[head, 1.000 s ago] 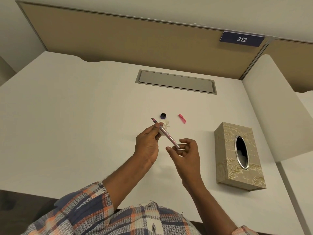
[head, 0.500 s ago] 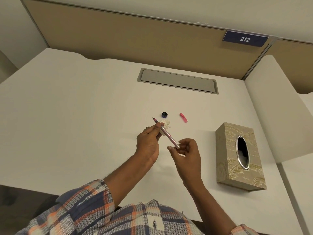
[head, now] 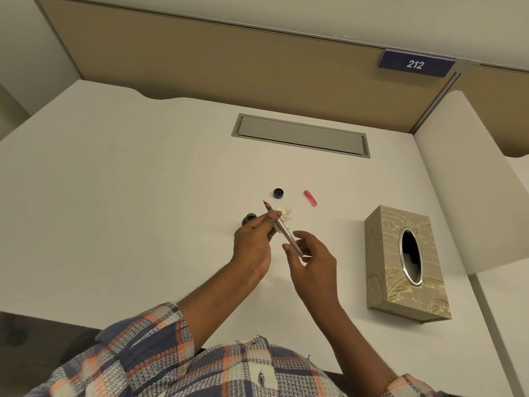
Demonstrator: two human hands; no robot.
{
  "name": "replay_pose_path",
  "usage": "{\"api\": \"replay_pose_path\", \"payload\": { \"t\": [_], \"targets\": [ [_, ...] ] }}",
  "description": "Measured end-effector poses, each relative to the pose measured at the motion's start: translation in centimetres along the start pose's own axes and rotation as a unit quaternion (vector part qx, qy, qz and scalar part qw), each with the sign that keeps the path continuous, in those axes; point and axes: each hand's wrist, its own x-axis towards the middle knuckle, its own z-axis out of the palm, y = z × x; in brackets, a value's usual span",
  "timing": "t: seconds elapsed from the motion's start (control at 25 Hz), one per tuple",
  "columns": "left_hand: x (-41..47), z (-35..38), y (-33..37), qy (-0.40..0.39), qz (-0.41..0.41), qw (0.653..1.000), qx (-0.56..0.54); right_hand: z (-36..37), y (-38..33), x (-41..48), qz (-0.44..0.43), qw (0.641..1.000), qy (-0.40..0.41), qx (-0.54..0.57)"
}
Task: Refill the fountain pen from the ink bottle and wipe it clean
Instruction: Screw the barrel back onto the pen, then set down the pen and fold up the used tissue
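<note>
The right hand [head: 313, 260] spread its fingers [head: 305, 235] open at the rear of the slim pink fountain pen [head: 282, 228]. A dark ink bottle [head: 250, 218] emerged beside the left hand [head: 253, 243].

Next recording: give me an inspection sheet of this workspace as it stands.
Surface: white desk, flat.
Job's things: fountain pen uncapped, nib pointing away, held above the desk; ink bottle uncapped, partly hidden by the left hand; blue cap and pink pen cap lying beyond; crumpled tissue right of the bottle.
Clutter: tissue box at right.
Hands: left hand pinches the pen's front; right hand at its rear end, grip unclear.
Cables: nothing seen; closed hatch.
Surroundings: tan partition, number plate reading 212.
</note>
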Motion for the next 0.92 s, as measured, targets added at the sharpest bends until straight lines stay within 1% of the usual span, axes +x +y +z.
{"api": "replay_pose_path", "payload": {
  "t": [0.12,0.32,0.52,0.64,0.72,0.92],
  "targets": [
    [-0.2,0.0,-0.1,-0.01,-0.005,1.0,-0.003,0.2,-0.1,0.2,-0.035,0.998,0.043,-0.008],
    [0.4,-1.1,0.6,-0.002,0.032,0.999,0.03,0.2,1.2,1.5,0.003,0.991,0.128,0.048],
    [1.9,-3.2,1.8,0.061,0.082,0.993,0.055,2.0,5.9,2.8,0.085,0.986,0.145,-0.014],
    [1.8,-4.2,2.4,0.087,0.102,0.989,0.059,3.4,8.1,2.8,0.119,0.982,0.132,-0.069],
    [1.8,-4.8,2.7,0.101,0.107,0.987,0.056,4.0,9.1,2.6,0.125,0.98,0.124,-0.092],
    [1.7,-5.8,3.2,0.119,0.107,0.985,0.057,4.9,10.4,2.3,0.093,0.978,0.145,-0.118]
  ]
}}
